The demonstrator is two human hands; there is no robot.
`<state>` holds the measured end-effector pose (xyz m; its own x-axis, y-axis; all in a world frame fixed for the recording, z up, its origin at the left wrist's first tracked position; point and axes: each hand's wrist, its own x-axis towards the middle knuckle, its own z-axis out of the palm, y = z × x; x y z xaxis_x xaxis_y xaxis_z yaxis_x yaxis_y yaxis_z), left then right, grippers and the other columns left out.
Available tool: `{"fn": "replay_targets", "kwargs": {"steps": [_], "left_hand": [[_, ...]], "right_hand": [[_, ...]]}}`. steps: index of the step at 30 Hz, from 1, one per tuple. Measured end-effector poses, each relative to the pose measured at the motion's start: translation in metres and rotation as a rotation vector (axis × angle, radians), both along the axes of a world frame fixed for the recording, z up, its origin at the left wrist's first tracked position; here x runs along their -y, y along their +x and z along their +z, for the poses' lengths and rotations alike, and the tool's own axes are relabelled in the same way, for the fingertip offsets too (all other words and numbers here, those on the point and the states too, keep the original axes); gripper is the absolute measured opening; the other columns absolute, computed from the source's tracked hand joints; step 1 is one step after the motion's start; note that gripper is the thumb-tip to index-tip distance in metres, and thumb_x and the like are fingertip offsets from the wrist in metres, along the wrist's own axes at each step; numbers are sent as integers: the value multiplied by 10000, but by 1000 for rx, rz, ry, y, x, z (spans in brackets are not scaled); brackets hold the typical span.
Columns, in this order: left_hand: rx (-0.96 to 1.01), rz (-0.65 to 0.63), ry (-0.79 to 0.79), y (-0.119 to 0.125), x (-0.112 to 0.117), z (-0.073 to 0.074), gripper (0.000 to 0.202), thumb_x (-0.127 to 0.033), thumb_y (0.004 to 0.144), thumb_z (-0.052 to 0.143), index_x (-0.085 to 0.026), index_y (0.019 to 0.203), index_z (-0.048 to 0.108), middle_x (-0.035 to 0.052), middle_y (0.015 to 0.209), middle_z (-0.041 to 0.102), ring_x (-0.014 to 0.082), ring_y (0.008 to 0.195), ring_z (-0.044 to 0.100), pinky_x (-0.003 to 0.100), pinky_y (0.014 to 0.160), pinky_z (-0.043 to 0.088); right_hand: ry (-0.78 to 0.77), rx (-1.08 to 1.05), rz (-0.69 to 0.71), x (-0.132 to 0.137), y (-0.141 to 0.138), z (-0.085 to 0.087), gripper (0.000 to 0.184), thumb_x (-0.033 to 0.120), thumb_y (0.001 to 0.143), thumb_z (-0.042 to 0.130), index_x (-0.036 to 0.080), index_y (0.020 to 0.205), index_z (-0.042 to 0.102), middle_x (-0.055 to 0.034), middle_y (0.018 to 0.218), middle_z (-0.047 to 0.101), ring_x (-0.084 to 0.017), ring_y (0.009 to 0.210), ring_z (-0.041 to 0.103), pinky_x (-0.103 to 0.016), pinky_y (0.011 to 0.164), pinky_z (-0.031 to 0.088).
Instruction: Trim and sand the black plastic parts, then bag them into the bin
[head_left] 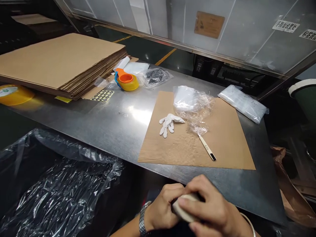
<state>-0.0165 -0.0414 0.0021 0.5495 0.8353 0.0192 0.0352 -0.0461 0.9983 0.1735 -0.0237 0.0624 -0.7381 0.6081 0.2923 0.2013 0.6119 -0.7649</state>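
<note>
Below the near edge of the metal table (118, 121), both my hands close around a small pale rounded object (184, 207). My left hand (164, 205), with a metal watch on its wrist, grips it from the left. My right hand (209, 210) wraps over it from the right, fingers curled. I cannot make out what the object is. On the table ahead lies a brown cardboard sheet (222, 144) with white gloves (169, 123), crumpled clear plastic bags (191, 107) and a slim white tool with a black tip (207, 148).
A stack of flat cardboard (59, 62) fills the far left. An orange and yellow tape dispenser (127, 80), a sheet of black round stickers (102, 95) and bagged items (243, 103) lie further back. A bin lined with black plastic (56, 191) stands at my left.
</note>
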Motion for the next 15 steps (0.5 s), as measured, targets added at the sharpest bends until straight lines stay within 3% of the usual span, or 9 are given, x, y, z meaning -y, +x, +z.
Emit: {"fn": "replay_targets", "kwargs": {"steps": [3,6,11,15], "left_hand": [[7,-12,-109,-2,3,6,150,-287,748,600,-177,762,701,64,641,573,177,584,504,283,590,394],[-48,-39,-84,-3,5,10,153,-266,754,583,-174,790,700,49,623,554,153,543,464,269,547,362],[44,-124,-116,1,3,8,158,-264,780,542,-165,714,647,51,671,551,161,607,495,271,589,382],[206,2,-295,6,2,-3,282,-445,724,626,-164,746,601,23,695,533,151,646,479,266,615,379]], "right_hand": [[-17,66,49,3,-1,0,540,188,801,536,235,1328,427,-87,1006,505,-204,878,464,-361,755,451],[-50,68,16,2,7,-5,609,185,799,528,282,1373,349,-78,1042,492,-203,897,471,-376,767,450],[-19,45,52,1,0,-4,502,225,824,517,245,1320,442,-86,997,505,-199,877,464,-343,731,458],[-113,-81,-78,2,-4,-20,533,261,822,511,319,1340,398,-56,1008,476,-187,876,468,-356,745,455]]}}
